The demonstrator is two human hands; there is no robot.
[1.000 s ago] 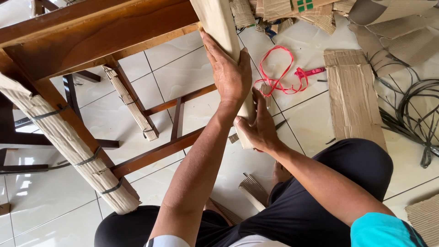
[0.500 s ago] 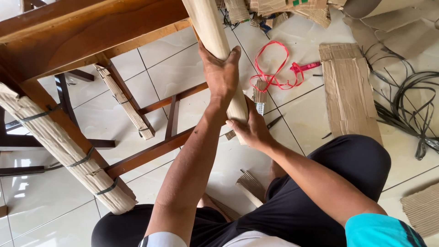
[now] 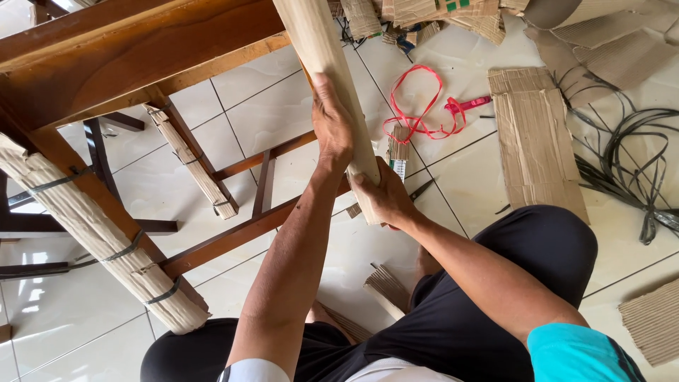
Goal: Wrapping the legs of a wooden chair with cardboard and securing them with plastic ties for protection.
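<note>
Head view shows a person crouching on the white tile floor [image 3: 85, 311] beside a brown wooden table [image 3: 134, 49]. Both hands are on one table leg wrapped in pale cardboard [image 3: 318, 42], which slants down from the table's top edge to the middle of the picture. The left hand [image 3: 332, 127] lies flat along the left side of this wrapping, fingers stretched and pressed on the cardboard, the thumb around it. The right hand [image 3: 382, 198] grips the lower end of the same wrapped leg, its fingers closed around the cardboard from behind.

To the left, another table leg [image 3: 99, 233] is already covered with corrugated cardboard and bound with dark straps [image 3: 120, 251]. A third wrapped leg [image 3: 191, 159] stands further back. On the floor to the right lie a red string [image 3: 424, 106], a flat cardboard sheet [image 3: 537, 141] and a bundle of black straps [image 3: 636, 170]. A small cardboard piece [image 3: 385, 290] lies near the person's knee.
</note>
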